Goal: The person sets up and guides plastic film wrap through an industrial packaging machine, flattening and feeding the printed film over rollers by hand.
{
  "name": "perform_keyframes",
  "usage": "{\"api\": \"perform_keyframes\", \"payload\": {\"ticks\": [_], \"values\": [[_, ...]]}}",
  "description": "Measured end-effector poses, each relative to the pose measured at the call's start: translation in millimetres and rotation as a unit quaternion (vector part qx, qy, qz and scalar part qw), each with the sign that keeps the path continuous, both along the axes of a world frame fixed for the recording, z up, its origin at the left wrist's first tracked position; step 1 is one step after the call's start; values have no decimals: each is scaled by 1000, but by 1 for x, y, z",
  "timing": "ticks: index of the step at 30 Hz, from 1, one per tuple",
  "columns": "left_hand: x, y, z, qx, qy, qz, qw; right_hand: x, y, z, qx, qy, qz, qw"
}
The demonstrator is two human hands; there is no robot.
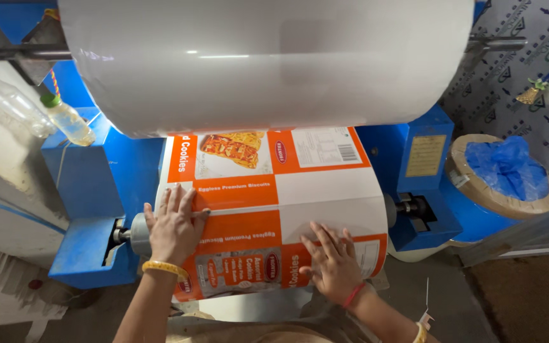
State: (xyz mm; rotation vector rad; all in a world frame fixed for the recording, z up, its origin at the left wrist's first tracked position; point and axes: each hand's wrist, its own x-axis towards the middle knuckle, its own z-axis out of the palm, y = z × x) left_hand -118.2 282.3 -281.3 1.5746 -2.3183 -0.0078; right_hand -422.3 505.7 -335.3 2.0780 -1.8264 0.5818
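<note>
**Both palms flat on printed film at the roller**

Far left: two clear plastic bottles (33, 111), one blue-capped, one green-capped, leaning against the blue machine frame (90, 190). Below them, at the left end of the roller, a grey metal shaft end (136, 234) poking out of the frame.

Just right of that shaft: left hand (173, 227), yellow bangle at the wrist, fingers spread and pointing far and to the right, palm pressed flat on the left edge of the printed film (325, 190). Nothing gripped; hand fully open, only bearing down on the sheet.

Centre: printed film in orange and white panels with a food picture and a barcode, draped over the near roller and running up and away under the large white roll (262, 63) overhead. Film directly beneath both palms, touching them, spanning the gap between the two hands.

Right of centre, nearer the camera: right hand (333, 267), red thread at the wrist, likewise open and flat, fingers splayed toward the far left, resting on the lower right part of the film. No pinch, no fold taken up.

Further right: black shaft fitting (414, 206) in the blue frame, then a round cardboard drum (471, 190) lined with blue plastic, well apart from the hands.
</note>
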Motion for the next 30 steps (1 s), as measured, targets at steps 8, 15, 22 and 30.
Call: {"api": "perform_keyframes", "payload": {"ticks": [8,15,22,30], "values": [[18,53,-38,-78,57,-25,995,-5,-82,26,42,61,-1,997],[33,95,-57,-121,91,-33,988,-25,-148,41,157,65,-68,983],[42,120,-56,-104,109,-34,988,-52,-154,48,197,65,-125,970],[4,125,-36,-90,141,-149,975,-56,-125,38,151,66,-128,978]]}}
